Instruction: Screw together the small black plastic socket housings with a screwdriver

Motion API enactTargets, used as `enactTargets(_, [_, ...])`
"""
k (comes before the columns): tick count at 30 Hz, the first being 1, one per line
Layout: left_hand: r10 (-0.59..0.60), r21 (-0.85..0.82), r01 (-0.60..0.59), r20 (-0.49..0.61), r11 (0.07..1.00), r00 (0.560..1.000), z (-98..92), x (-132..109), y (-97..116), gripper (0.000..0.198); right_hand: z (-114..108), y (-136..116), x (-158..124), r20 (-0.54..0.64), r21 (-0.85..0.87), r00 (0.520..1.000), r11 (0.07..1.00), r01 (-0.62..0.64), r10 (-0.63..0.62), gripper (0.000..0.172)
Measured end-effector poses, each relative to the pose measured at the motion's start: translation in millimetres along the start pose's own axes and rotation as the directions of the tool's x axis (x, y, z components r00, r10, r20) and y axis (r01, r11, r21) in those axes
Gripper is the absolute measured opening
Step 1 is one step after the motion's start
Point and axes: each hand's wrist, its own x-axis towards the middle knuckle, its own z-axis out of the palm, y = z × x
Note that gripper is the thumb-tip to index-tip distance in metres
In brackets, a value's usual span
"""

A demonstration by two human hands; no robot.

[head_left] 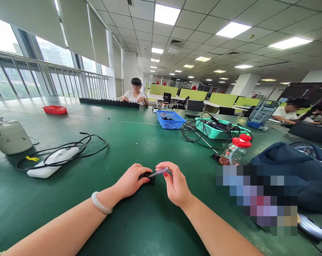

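Observation:
Low over the green table [139,227], my left hand [132,180] has its fingers closed around a small black part [151,179]. I cannot make out what kind of part it is. My right hand [177,181] pinches a slim tool with a purplish, see-through handle [162,171], like small tweezers or a screwdriver. The tool's thin metal end points left and reaches the black part beside my left thumb. My fingers cover much of both things.
At left lie a white power bank [54,163] with a black cable and a white kettle [12,135]. A red tray [54,110], blue basket [170,120], teal basket of cables [214,131], red-lidded jar [234,151] and dark bag [291,174] stand farther out. Other people sit around.

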Motion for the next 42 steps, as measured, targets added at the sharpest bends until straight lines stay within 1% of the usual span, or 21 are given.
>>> enactTargets(7, [0.015, 0.009, -0.015, -0.008, 1.000, 1.000, -0.1, -0.2, 0.9, 0.029, -1.8, -4.9, 4.5, 0.073, -0.020, 0.993, 0.995, 0.094, -0.092, 0.033])
enactTargets(12, [0.045, -0.003, -0.045, 0.004, 0.999, 0.999, 0.4, 0.5, 2.2, 0.027, -0.9, -17.4, 7.7, 0.167, -0.004, 0.959, 0.972, 0.234, -0.231, 0.034])
enactTargets(16, [0.048, 0.024, -0.048, -0.012, 0.999, 0.999, 0.8, -0.4, 3.0, 0.033, 2.5, -25.7, 8.1, 0.237, -0.063, 0.910, 0.929, 0.364, -0.341, 0.034])
enactTargets(19, [0.049, 0.039, -0.048, -0.016, 0.998, 0.999, 1.7, -0.2, 2.2, 0.036, 5.6, -28.9, 6.2, 0.322, -0.123, 0.862, 0.885, 0.448, -0.391, 0.032])
enactTargets(25, [0.014, 0.048, -0.012, -0.044, 0.999, 0.999, 5.7, 2.0, -3.9, 0.038, 17.3, -36.3, -1.5, 0.533, -0.143, 0.721, 0.792, 0.593, -0.443, 0.029])
enactTargets(27, [0.010, 0.046, -0.008, -0.051, 0.999, 0.999, 6.7, 2.6, -5.4, 0.037, 20.7, -37.7, -3.6, 0.570, -0.124, 0.688, 0.781, 0.612, -0.449, 0.029])
enactTargets(29, [0.008, 0.043, -0.006, -0.056, 0.999, 0.998, 7.0, 3.1, -6.1, 0.036, 22.7, -37.9, -4.9, 0.581, -0.110, 0.675, 0.778, 0.619, -0.455, 0.029])
enactTargets(33, [0.021, 0.025, -0.020, -0.051, 0.999, 0.998, 5.6, 4.5, -6.9, 0.035, 24.6, -35.1, -6.2, 0.614, -0.100, 0.658, 0.784, 0.612, -0.436, 0.030])
enactTargets(37, [0.012, 0.015, -0.011, -0.034, 1.000, 0.999, 3.4, 5.6, -6.7, 0.036, 28.2, -29.7, -7.7, 0.641, -0.052, 0.651, 0.823, 0.566, -0.407, 0.023])
enactTargets(42, [0.004, 0.039, -0.003, -0.025, 0.999, 1.000, 2.4, 5.7, -2.3, 0.035, 30.8, -26.4, -9.2, 0.653, -0.040, 0.647, 0.835, 0.548, -0.394, 0.019])
